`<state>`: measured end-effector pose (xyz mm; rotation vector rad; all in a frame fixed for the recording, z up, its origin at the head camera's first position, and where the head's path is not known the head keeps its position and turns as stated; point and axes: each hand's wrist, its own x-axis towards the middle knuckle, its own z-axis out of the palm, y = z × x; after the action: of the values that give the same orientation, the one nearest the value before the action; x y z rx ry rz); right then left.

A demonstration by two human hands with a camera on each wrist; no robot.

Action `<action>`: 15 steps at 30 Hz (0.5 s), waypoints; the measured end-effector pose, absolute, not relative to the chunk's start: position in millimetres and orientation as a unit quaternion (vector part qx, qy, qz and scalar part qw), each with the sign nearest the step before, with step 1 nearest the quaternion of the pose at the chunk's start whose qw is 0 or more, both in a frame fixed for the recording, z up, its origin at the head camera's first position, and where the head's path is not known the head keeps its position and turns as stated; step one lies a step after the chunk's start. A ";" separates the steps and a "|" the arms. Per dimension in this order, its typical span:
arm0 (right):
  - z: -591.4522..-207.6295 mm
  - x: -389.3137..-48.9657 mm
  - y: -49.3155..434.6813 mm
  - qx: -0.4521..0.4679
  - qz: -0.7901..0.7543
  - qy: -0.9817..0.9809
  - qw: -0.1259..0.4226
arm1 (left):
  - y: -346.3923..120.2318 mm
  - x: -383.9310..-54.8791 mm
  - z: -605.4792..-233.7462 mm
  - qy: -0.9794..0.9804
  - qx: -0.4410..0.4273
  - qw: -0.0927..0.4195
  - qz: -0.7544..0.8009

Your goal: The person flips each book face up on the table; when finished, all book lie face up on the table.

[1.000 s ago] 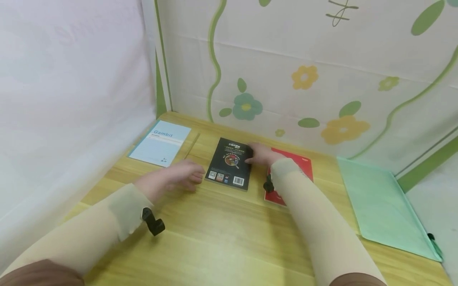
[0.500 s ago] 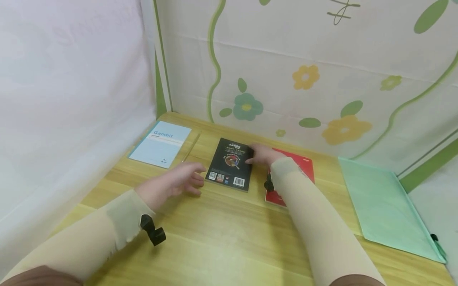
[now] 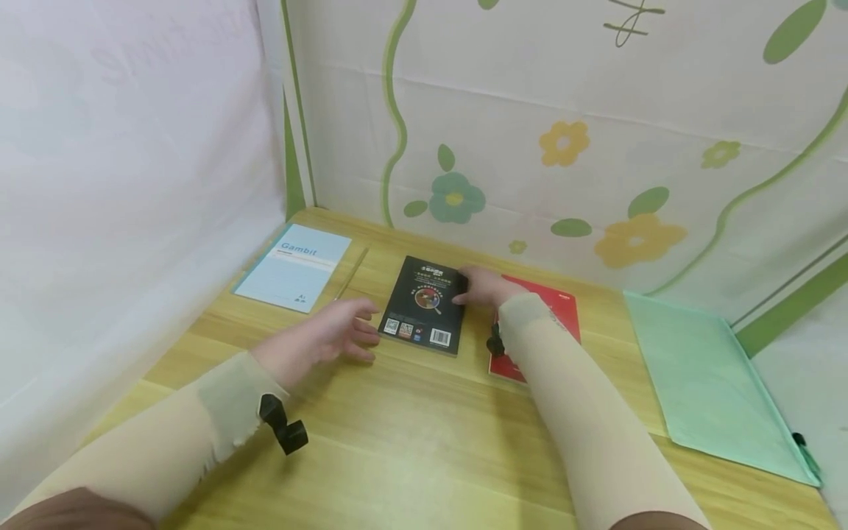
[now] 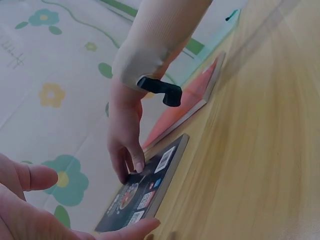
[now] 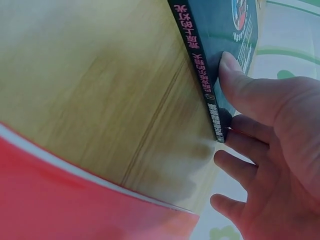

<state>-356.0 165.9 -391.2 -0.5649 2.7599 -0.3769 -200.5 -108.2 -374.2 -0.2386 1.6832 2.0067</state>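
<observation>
A black paperback book (image 3: 425, 305) lies flat on the wooden table, back cover up, with barcode and QR codes along its near edge. My right hand (image 3: 486, 285) holds its far right corner; the right wrist view shows the thumb (image 5: 232, 75) on the cover and fingertips at the spine's end. Beside the book's lower left corner, my left hand (image 3: 331, 333) has its fingers loosely spread, the tips close to the edge. Partly under my right forearm in the head view lies a red book (image 3: 553, 309).
At the back left lies a light blue notebook (image 3: 298, 265) marked "Gambit", with a thin pencil-like stick (image 3: 351, 274) to its right. A pale green pouch (image 3: 712, 375) is at the right edge. Fabric walls (image 3: 503, 88) with printed flowers stand behind and left.
My left hand has shifted slightly and its fingers have spread a little more. The right hand and the black book stay in place.
</observation>
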 end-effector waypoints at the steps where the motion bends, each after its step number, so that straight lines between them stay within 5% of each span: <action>1: -390.8 -355.5 165.9 -0.194 -0.133 0.960 0.149 | -108.5 -202.0 -374.7 0.615 -0.094 0.253 0.741; 15: -390.6 -353.6 163.3 -0.192 -0.131 0.962 0.147 | -105.0 -213.2 -390.4 0.625 -0.125 0.241 0.732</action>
<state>-353.6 163.3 -390.6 -0.5517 2.7681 -0.3759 -213.2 -105.0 -390.4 -0.3407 1.7085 2.0023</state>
